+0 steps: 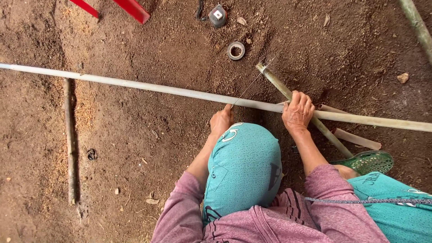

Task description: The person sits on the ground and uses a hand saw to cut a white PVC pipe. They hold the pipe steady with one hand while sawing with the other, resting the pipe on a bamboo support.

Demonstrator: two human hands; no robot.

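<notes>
The floor is bare brown earth, loose and crumbly, strewn with small stones, dry leaf scraps and pale sawdust. The sawdust lies thickest at the left, in a band beside a thin dark stick that lies along the ground. Near the top edge two red bars slant across the soil. A small grey device with a cord sits at the top centre, and just below it a roll of tape lies flat. A green pole crosses the upper right corner. Light is soft, even daylight without hard shadows. No walls or windows are in view.
</notes>
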